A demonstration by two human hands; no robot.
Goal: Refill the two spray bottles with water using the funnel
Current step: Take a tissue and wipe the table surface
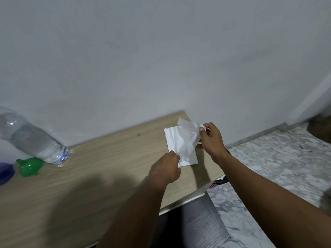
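1. Pinching one tissue (188,138): your right hand (211,138) is lifting it; your left hand (166,169) is pressing the stack (186,162).
2. Judging progress: the funnel (29,166) and water bottle (34,140) are lying at 9 o'clock; no spray bottles are showing clearly, so refilling cannot be confirmed.

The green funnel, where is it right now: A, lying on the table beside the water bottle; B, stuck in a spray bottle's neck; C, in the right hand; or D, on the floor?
A: the green funnel lies on the table next to the water bottle, while both hands are busy with white tissue.
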